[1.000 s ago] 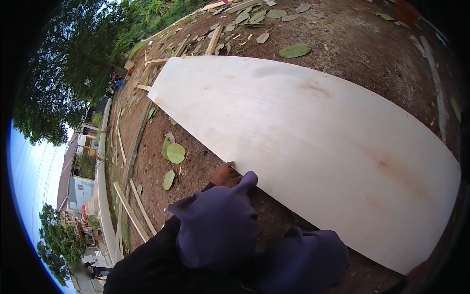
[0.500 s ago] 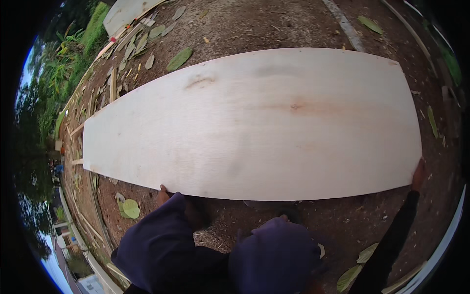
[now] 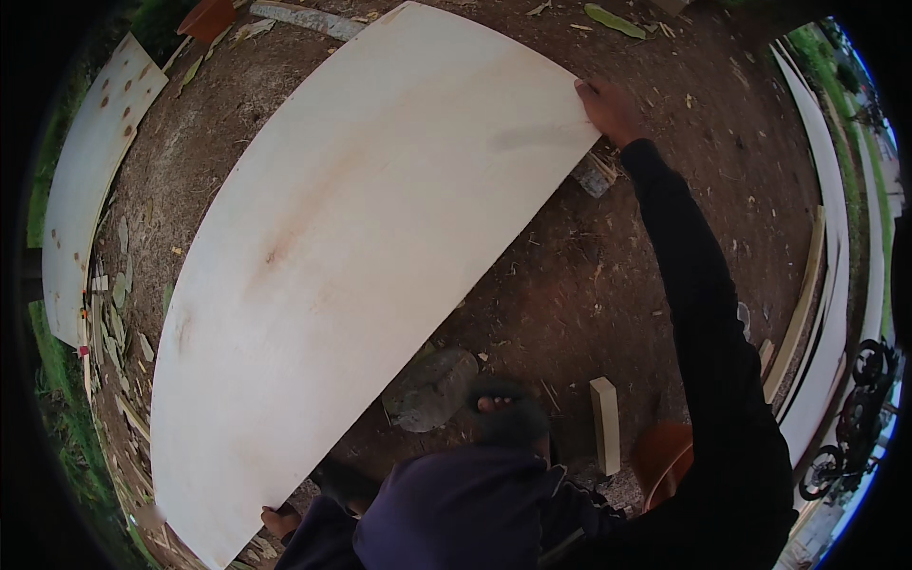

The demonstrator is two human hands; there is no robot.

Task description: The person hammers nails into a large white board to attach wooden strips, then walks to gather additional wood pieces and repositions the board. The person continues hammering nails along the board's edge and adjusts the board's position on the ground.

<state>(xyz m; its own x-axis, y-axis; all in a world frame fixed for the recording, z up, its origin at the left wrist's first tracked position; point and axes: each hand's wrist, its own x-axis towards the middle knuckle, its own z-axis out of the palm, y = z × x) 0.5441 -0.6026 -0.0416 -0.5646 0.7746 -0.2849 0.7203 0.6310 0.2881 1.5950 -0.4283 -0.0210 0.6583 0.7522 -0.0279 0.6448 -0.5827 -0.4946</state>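
A long sheet of pale plywood [image 3: 380,218] with brownish stains and a knot slants across the view from lower left to upper right. My right arm reaches forward, and my right hand [image 3: 613,112] grips the sheet's far right corner, thumb and fingers around the edge. At the near left, my left hand [image 3: 278,521] is closed on the sheet's lower edge; its fingers are partly hidden beneath the wood. Under the near edge lies a grey-brown rounded block, perhaps a log or stone [image 3: 432,389], beside my foot [image 3: 494,404].
A squared wood block [image 3: 605,426] stands near an orange bucket [image 3: 665,461] by my right side. Another knotty plywood sheet [image 3: 95,190] is at the far left. Long boards [image 3: 826,285] and a motorbike [image 3: 850,418] are at the right. Leaves litter the brown dirt [image 3: 722,218].
My view has turned to the right. The plywood now lies diagonally in view instead of crosswise, and my right hand appears farther forward. Both hands remain on its edges.
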